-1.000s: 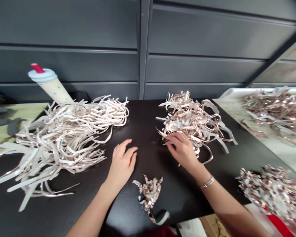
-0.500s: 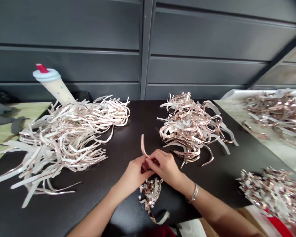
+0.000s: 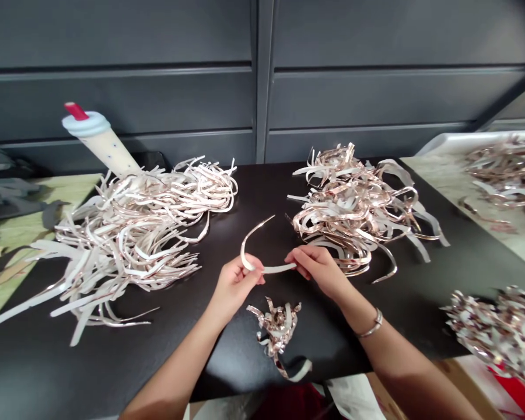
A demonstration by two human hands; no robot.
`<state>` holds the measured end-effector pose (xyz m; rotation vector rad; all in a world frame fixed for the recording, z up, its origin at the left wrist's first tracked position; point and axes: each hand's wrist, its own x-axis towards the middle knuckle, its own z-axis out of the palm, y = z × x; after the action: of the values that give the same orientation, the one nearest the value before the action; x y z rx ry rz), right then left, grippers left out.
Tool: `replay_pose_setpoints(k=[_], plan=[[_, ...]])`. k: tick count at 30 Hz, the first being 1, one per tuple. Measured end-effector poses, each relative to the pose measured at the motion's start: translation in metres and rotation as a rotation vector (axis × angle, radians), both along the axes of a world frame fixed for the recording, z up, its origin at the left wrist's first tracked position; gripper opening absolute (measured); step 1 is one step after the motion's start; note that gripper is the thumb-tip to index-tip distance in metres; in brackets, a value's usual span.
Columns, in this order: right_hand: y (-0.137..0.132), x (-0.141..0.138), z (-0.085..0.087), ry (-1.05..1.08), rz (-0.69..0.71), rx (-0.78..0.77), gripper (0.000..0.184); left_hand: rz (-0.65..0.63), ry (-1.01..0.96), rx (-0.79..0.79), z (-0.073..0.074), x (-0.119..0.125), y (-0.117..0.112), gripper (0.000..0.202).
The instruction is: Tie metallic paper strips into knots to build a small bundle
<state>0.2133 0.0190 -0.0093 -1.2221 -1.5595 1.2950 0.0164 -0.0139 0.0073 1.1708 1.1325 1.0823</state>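
Grip's pinched shut on both sides, left hand and right hand sharing one curved silvery strip over the black counter, between the big left pile and right pile.

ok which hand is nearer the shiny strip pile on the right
Right hand: at the near edge of the shiny strip pile. The left hand is farther off, to the pile's left.
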Motion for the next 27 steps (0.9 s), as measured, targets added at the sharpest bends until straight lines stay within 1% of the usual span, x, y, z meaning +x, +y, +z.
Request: replay_pose_setpoints(k=[1, 3, 7, 9, 11, 12, 14, 16, 18, 19, 21, 23, 25, 27], plan=[[0.000, 0.002, 0.000, 0.071, 0.044, -0.089, 0.038, 0.008, 0.025, 0.008, 0.000, 0.000, 0.000, 0.014], [0.000, 0.003, 0.003, 0.169, 0.097, -0.195, 0.038, 0.031, 0.088, 0.038, -0.002, -0.001, 0.001, 0.013], [0.000, 0.004, 0.006, 0.187, 0.151, -0.293, 0.034, 0.092, 0.214, 0.135, -0.006, -0.003, 0.001, 0.011], [0.000, 0.002, 0.005, 0.197, 0.144, -0.304, 0.034, 0.102, 0.223, 0.165, -0.007, -0.003, 0.001, 0.017], [-0.002, -0.002, 0.003, 0.215, 0.125, -0.294, 0.033, 0.063, 0.212, 0.140, -0.007, -0.001, 0.000, 0.027], [-0.004, -0.004, 0.002, 0.222, 0.121, -0.286, 0.032, 0.021, 0.217, 0.111, -0.007, 0.000, 0.000, 0.026], [-0.008, -0.010, 0.000, 0.219, 0.123, -0.267, 0.030, -0.066, 0.261, 0.060, -0.009, 0.003, 0.000, 0.018], [-0.011, -0.015, -0.001, 0.184, 0.127, -0.241, 0.028, -0.099, 0.285, 0.032, -0.012, 0.006, -0.001, 0.019], [-0.015, -0.019, -0.001, 0.122, 0.113, -0.190, 0.025, -0.075, 0.285, 0.007, -0.014, 0.008, -0.002, 0.020], [-0.017, -0.020, -0.001, 0.081, 0.093, -0.139, 0.023, -0.055, 0.288, 0.000, -0.015, 0.010, -0.002, 0.020], [-0.020, -0.022, -0.001, -0.025, 0.045, 0.027, 0.020, -0.013, 0.316, 0.013, -0.014, 0.011, -0.003, 0.020], [-0.022, -0.022, -0.002, -0.132, 0.016, 0.243, 0.018, 0.012, 0.354, 0.069, -0.013, 0.012, -0.004, 0.019], [-0.024, -0.023, -0.004, -0.210, 0.022, 0.431, 0.020, 0.008, 0.384, 0.136, -0.013, 0.012, -0.005, 0.018], [-0.024, -0.023, -0.006, -0.273, 0.038, 0.555, 0.022, -0.006, 0.406, 0.208, -0.013, 0.011, -0.005, 0.019]])
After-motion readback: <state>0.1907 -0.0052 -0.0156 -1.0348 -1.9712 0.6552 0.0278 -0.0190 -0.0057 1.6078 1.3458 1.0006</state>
